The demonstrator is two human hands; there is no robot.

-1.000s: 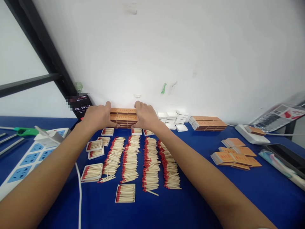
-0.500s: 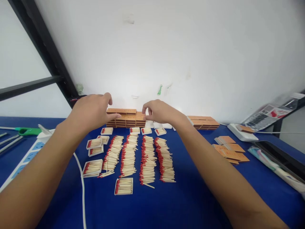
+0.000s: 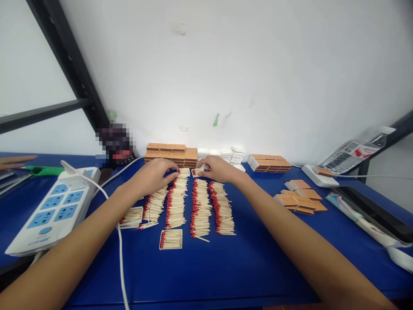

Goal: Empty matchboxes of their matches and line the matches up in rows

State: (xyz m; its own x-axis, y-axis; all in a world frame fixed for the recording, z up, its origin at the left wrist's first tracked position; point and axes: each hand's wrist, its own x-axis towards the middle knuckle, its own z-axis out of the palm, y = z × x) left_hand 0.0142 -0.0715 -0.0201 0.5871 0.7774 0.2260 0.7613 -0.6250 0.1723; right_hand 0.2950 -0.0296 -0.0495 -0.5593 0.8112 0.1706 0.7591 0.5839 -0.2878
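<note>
Rows of loose red-tipped matches (image 3: 176,206) lie across the blue table, with small white matchbox trays full of matches around them. My left hand (image 3: 155,175) is at the far end of the rows, thumb and forefinger apart, beside the left edge of a filled tray (image 3: 184,172). At the neighbouring filled tray (image 3: 195,172), the thumb and fingers of my right hand (image 3: 219,169) close around its right part. Another filled tray (image 3: 171,239) lies in front of the rows. My left forearm partly covers trays (image 3: 131,218) on the left.
Against the wall stand stacked orange matchboxes (image 3: 171,156), white trays (image 3: 226,153) and more boxes (image 3: 269,162). Orange sleeves (image 3: 300,198) lie at right. A power strip (image 3: 61,206) and white cable (image 3: 121,258) occupy the left. Another person's hand (image 3: 16,162) shows at the left edge.
Both hands have come down from the orange matchbox stack to the two filled trays at the head of the rows. The view has shifted slightly, and another person's hand now shows at left.
</note>
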